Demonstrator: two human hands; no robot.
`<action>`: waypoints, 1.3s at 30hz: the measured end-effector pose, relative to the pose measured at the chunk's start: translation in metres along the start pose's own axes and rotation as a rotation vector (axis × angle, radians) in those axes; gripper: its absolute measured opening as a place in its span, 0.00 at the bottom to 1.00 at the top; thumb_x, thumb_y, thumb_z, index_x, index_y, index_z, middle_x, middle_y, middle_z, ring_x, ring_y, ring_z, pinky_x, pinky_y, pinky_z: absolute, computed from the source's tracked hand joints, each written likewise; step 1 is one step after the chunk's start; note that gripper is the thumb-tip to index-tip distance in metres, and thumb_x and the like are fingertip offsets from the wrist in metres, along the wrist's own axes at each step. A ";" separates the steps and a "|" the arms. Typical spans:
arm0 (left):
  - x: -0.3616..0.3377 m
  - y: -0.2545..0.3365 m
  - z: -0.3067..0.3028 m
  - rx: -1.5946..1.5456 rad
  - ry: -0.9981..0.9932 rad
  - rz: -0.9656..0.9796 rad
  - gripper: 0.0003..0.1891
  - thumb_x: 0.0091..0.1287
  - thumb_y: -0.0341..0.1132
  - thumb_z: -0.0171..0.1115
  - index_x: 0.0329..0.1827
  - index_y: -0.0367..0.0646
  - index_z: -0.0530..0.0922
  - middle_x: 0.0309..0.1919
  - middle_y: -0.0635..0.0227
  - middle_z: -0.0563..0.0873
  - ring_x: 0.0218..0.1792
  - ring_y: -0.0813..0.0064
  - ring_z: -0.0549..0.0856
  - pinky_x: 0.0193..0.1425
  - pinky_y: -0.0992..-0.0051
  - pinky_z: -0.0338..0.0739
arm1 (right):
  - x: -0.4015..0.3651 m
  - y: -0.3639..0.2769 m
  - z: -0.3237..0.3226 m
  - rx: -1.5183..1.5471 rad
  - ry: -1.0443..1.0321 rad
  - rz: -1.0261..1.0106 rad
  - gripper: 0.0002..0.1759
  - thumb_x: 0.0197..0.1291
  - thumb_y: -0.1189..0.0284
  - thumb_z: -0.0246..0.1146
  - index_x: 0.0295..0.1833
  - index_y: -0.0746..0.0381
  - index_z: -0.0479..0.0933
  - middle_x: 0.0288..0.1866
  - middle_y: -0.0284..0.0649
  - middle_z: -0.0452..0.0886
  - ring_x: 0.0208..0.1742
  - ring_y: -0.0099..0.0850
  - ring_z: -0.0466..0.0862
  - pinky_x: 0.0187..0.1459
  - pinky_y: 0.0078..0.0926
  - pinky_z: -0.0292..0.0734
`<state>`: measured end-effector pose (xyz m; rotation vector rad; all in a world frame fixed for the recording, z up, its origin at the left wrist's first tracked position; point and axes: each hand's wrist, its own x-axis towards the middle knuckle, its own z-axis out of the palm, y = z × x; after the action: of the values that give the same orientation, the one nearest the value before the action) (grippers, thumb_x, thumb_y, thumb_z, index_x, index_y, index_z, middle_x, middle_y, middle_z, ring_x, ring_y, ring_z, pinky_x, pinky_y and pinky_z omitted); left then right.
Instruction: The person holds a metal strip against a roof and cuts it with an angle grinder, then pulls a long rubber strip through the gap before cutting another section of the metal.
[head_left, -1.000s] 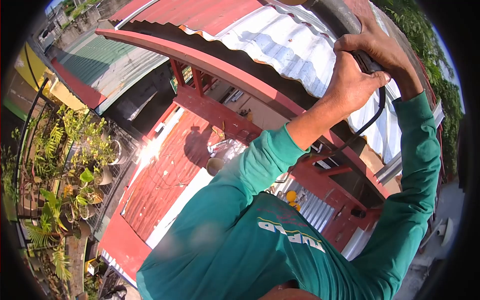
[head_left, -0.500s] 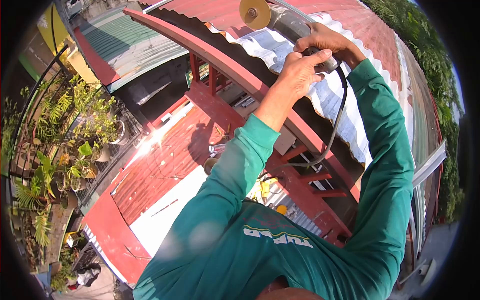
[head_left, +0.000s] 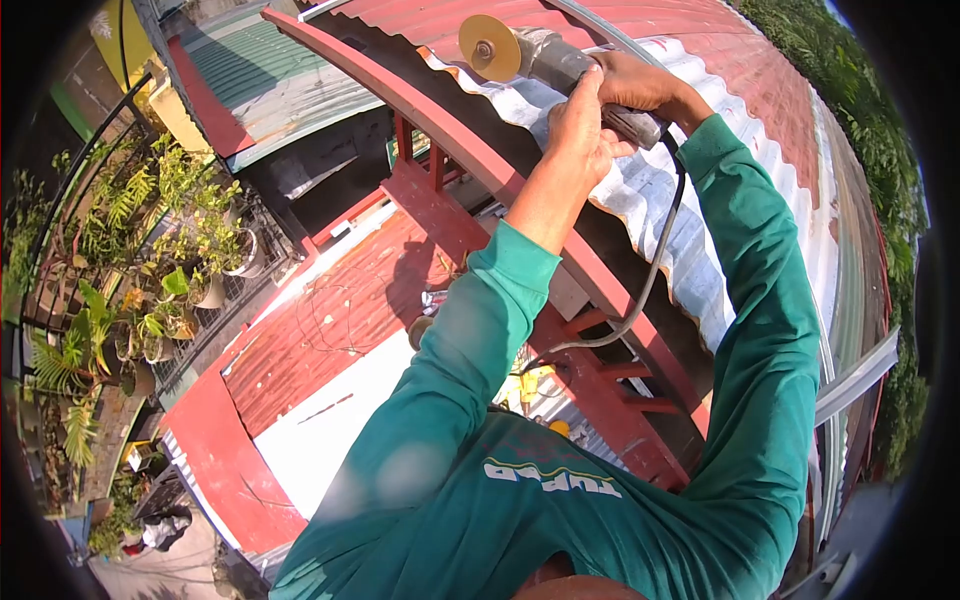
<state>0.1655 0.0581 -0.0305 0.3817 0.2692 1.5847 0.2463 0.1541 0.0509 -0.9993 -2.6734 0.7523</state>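
Note:
An angle grinder [head_left: 558, 66] with a tan cutting disc [head_left: 488, 48] is held up over the roof edge in the head view. My right hand [head_left: 648, 86] wraps over the tool's body from above. Closed against its near side, my left hand [head_left: 580, 132] has its thumb along the body and its fingers by the rear end. Part of the grip is hidden by the hands. A black cord [head_left: 662, 235] hangs from the grinder's back end. Under the tool lies a wavy corrugated metal sheet [head_left: 655, 190], with the disc near its edge; contact cannot be made out.
A red steel beam [head_left: 400, 100] runs below the sheet's edge. Lower down are a red metal roof [head_left: 330, 305] and a yellow tool [head_left: 535, 385]. Potted plants [head_left: 165, 325] line the left side. A metal channel [head_left: 858, 378] juts out at right.
The grinder and both hands have shifted slightly left. My left thumb has moved from the tool's rear end forward along its body. The disc sits a little lower.

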 end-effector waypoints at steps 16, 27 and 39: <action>0.001 -0.003 -0.004 0.025 0.040 0.033 0.37 0.78 0.53 0.58 0.77 0.33 0.60 0.73 0.49 0.71 0.71 0.37 0.76 0.70 0.26 0.67 | 0.005 0.007 0.004 0.008 -0.040 0.004 0.34 0.41 0.69 0.77 0.56 0.73 0.82 0.46 0.46 0.88 0.44 0.35 0.87 0.48 0.35 0.83; 0.001 -0.003 -0.004 0.027 0.052 0.048 0.36 0.78 0.53 0.58 0.76 0.34 0.61 0.70 0.49 0.74 0.66 0.41 0.81 0.67 0.27 0.72 | 0.006 0.003 0.001 -0.039 -0.075 -0.005 0.30 0.46 0.69 0.73 0.56 0.69 0.79 0.48 0.40 0.85 0.46 0.28 0.82 0.50 0.33 0.80; 0.001 -0.005 -0.008 0.038 0.035 0.062 0.34 0.80 0.52 0.53 0.77 0.33 0.60 0.72 0.48 0.73 0.69 0.42 0.79 0.70 0.26 0.68 | 0.002 -0.005 0.003 -0.046 -0.093 -0.017 0.30 0.47 0.68 0.73 0.56 0.69 0.78 0.47 0.41 0.85 0.44 0.29 0.82 0.50 0.32 0.80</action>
<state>0.1673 0.0600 -0.0394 0.3952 0.3174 1.6501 0.2414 0.1512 0.0510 -0.9747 -2.7867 0.7549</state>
